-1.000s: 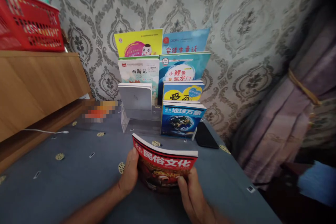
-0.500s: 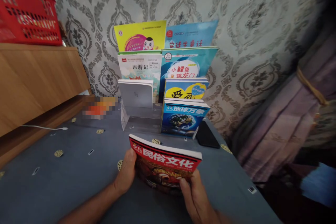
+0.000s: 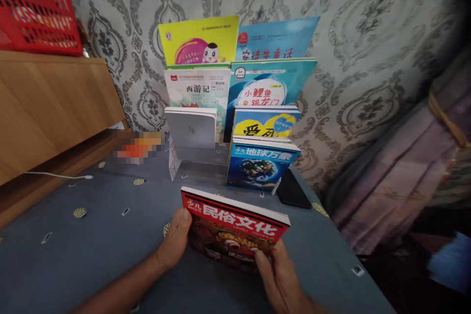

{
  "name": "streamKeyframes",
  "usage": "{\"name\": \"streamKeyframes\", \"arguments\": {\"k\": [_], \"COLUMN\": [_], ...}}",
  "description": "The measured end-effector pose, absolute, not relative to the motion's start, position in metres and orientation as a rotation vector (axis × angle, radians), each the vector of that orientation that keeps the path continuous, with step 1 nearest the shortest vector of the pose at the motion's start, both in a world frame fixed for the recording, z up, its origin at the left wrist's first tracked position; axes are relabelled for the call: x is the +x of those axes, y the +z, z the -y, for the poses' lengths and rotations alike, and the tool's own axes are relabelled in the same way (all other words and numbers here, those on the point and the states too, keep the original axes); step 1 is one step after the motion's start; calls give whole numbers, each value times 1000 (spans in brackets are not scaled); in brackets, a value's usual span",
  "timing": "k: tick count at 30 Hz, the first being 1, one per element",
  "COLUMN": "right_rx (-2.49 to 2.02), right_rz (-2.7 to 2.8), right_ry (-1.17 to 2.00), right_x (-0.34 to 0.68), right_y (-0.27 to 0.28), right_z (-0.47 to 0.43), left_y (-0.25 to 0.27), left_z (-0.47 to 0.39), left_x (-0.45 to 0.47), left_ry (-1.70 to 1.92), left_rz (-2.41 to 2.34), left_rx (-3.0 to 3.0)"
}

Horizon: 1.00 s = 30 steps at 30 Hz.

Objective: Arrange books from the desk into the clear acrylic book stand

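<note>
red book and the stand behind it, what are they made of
Red book: paper, white page edges along the top; its smooth cover is perhaps coated card. Stand: likely clear, smooth plastic, since print on the tabletop shows through.

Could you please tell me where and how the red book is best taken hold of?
Probably take the red book by its left and right edges, one hand from each side. It is tilted with its cover toward the wearer, so thumbs can lie on the cover, as the left hand and right hand hold it.
</note>
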State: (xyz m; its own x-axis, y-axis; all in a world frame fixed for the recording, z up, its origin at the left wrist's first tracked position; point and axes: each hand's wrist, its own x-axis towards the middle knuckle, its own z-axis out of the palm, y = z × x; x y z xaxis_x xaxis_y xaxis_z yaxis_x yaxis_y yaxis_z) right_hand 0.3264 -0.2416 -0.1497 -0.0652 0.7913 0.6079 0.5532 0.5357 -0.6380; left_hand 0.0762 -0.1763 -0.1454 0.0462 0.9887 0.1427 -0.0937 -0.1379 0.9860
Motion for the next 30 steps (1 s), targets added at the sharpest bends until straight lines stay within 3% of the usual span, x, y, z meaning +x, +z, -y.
{"name": "streamKeyframes", "arguments": {"k": [4,8,15,22,30], "right_rx": [-1140,-1095,-1031,-974,-953], "right_rz": [1806,1882,1820,1817,1862], "right_ry": [219,126,176,175,268], "right_x": [327,327,317,304,281], "right_y": [-125,-98,-81,-81,-81], "right_z": [238,234,227,218,196], "left_y": [-108,-70,-56,-46,-78], "left_z": [172,160,153,153,128], "left_x": [74,56,37,39,22], "left_ry": [1270,982,625,836,1070], "left_rz": [-882,-719,-866,-865,-1107], "left_rx": [1425,1745,1867,1914,1928]}}
